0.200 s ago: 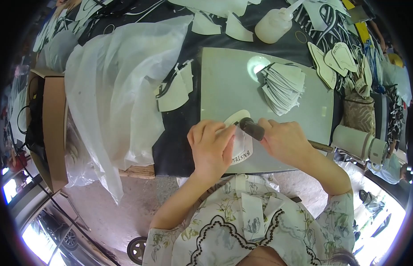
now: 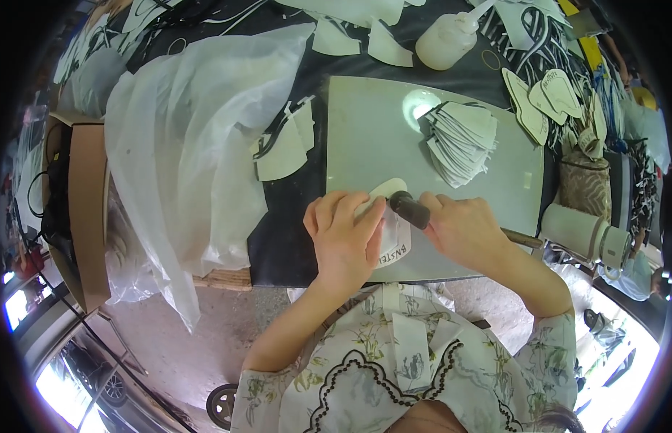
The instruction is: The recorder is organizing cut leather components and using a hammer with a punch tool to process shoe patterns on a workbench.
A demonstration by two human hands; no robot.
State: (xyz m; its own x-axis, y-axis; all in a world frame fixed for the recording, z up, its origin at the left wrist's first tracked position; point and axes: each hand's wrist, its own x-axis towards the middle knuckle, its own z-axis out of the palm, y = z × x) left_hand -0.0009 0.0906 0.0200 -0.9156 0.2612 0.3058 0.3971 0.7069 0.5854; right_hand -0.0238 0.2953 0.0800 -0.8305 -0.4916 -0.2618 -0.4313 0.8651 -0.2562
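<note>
In my right hand [image 2: 458, 227] is a hammer [image 2: 409, 209], its dark head towards my left fingertips and its wooden handle sticking out to the right behind my wrist. My left hand [image 2: 344, 234] is closed, with bent fingers at the edge of a small white cut piece [image 2: 390, 229]. That piece lies over a cream pattern card [image 2: 402, 252] with dark lettering, near the front of the smooth grey board [image 2: 365, 123]. The hammer head is right beside my left fingertips; whether it touches the piece I cannot tell.
A fanned stack of white pieces [image 2: 462, 144] rests on the board. Left of it are more dark-edged pieces [image 2: 289, 148] and a large plastic sheet [image 2: 191, 144]. A squeeze bottle [image 2: 445, 42] stands behind, pattern cards [image 2: 523, 108] lie right, near a pale cylindrical container [image 2: 574, 231].
My left fingers have shifted very slightly upward at the piece. The hammer has barely moved, and the other things stay where they were.
</note>
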